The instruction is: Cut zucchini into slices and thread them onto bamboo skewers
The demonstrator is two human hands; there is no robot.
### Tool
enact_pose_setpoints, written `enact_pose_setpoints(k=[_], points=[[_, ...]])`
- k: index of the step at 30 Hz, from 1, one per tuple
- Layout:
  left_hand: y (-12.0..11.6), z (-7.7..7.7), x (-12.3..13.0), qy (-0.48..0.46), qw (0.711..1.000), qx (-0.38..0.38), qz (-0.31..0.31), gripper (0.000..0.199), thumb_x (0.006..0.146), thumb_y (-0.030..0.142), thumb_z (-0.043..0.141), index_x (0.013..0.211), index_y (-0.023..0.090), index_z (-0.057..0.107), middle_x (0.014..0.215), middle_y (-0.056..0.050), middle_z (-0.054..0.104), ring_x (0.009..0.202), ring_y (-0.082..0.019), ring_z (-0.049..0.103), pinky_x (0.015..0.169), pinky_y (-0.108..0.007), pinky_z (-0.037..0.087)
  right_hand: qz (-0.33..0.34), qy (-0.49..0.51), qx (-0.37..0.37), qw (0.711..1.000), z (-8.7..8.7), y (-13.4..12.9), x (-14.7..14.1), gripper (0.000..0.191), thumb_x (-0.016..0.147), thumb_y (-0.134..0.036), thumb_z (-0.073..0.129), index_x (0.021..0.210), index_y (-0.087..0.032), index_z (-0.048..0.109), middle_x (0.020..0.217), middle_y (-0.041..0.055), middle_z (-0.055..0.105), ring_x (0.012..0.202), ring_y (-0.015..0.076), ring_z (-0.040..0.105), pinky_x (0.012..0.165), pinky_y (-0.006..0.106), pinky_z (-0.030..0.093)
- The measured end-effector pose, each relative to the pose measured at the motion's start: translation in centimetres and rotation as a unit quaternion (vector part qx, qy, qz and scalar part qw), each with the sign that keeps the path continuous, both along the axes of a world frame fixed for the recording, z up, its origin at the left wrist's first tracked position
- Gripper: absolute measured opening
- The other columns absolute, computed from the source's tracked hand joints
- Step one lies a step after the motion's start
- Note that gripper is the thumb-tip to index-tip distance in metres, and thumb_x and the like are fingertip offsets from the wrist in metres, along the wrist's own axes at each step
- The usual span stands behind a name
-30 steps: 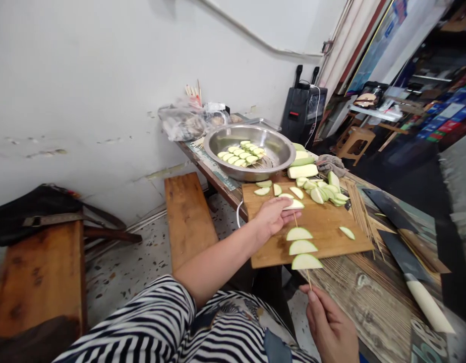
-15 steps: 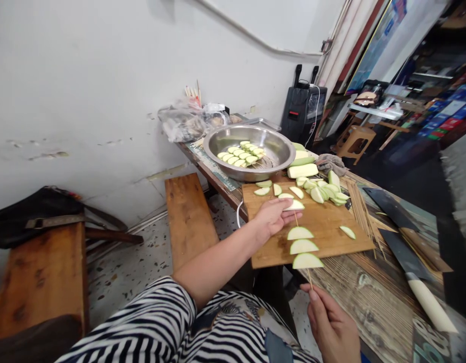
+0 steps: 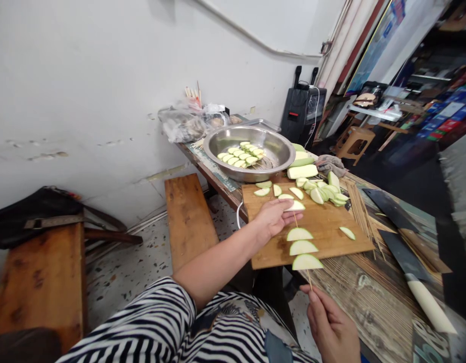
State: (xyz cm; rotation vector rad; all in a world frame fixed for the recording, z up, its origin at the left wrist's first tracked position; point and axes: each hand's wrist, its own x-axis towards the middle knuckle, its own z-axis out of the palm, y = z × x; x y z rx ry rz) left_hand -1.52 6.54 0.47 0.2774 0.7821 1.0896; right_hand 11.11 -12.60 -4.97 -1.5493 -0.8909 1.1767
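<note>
My right hand (image 3: 329, 320) pinches the lower end of a thin wooden skewer (image 3: 309, 278). Three half-round zucchini slices (image 3: 303, 247) with green rims are threaded along it. At the skewer's far end my left hand (image 3: 274, 218) grips another pale half-round slice (image 3: 295, 205) between thumb and fingers; whether the tip has gone into it I cannot tell. Both hands are over the near side of a wooden cutting board (image 3: 271, 257) or its edge. Loose slices lie on the board, with a heap of cut zucchini (image 3: 322, 190) at its far right.
Behind the board stands a steel basin (image 3: 214, 156) holding rows of skewered slices. Bare skewers (image 3: 359, 212) and two cleavers, one with a pale handle (image 3: 431, 305), lie at the right. A wooden bench (image 3: 189, 217) is at the left, plastic bags (image 3: 183, 123) by the wall.
</note>
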Motion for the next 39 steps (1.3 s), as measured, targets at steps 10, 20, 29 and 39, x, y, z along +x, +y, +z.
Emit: enact_pose_setpoints(k=[10, 20, 29, 39], points=[[0.1, 0.0, 0.0, 0.001, 1.000, 0.002, 0.004, 0.007, 0.083, 0.004, 0.053, 0.080, 0.009, 0.056, 0.077, -0.008, 0.066, 0.068, -0.017, 0.068, 0.082, -0.041, 0.054, -0.015, 0.035, -0.003, 0.999, 0.2, 0.1, -0.5, 0.045, 0.074, -0.052, 0.066, 0.097, -0.013, 0.066, 0.050, -0.0088, 0.026, 0.042, 0.0061, 0.024, 0.039, 0.019, 0.017], [-0.1, 0.2, 0.0, 0.024, 1.000, 0.009, -0.015, 0.006, 0.083, 0.007, 0.054, 0.083, 0.013, 0.053, 0.077, -0.006, 0.066, 0.069, -0.018, 0.068, 0.077, -0.041, 0.056, 0.037, 0.001, -0.013, 0.999, -0.2, 0.3, 0.5, 0.047, 0.076, -0.054, 0.063, 0.100, -0.013, 0.065, 0.048, -0.0072, 0.033, 0.041, 0.0079, 0.030, 0.038, 0.020, 0.019], [-0.2, 0.5, 0.1, 0.046, 0.998, 0.024, -0.033, 0.011, 0.080, 0.007, 0.057, 0.085, 0.014, 0.050, 0.078, -0.006, 0.066, 0.070, -0.021, 0.069, 0.071, -0.040, 0.056, 0.043, 0.049, -0.016, 0.998, -0.3, 0.5, 0.4, 0.051, 0.077, -0.054, 0.062, 0.106, -0.012, 0.062, 0.049, -0.0090, 0.030, 0.041, 0.0059, 0.028, 0.038, 0.017, 0.016], [-0.4, 0.7, 0.3, 0.034, 0.998, 0.045, -0.020, 0.007, 0.083, 0.016, 0.059, 0.081, 0.010, 0.058, 0.076, -0.008, 0.066, 0.066, -0.018, 0.068, 0.073, -0.037, 0.056, 0.065, 0.072, -0.024, 0.995, -0.1, 1.0, 0.8, 0.052, 0.077, -0.054, 0.063, 0.111, -0.015, 0.059, 0.047, -0.0102, 0.029, 0.039, 0.0056, 0.024, 0.037, 0.018, 0.015]])
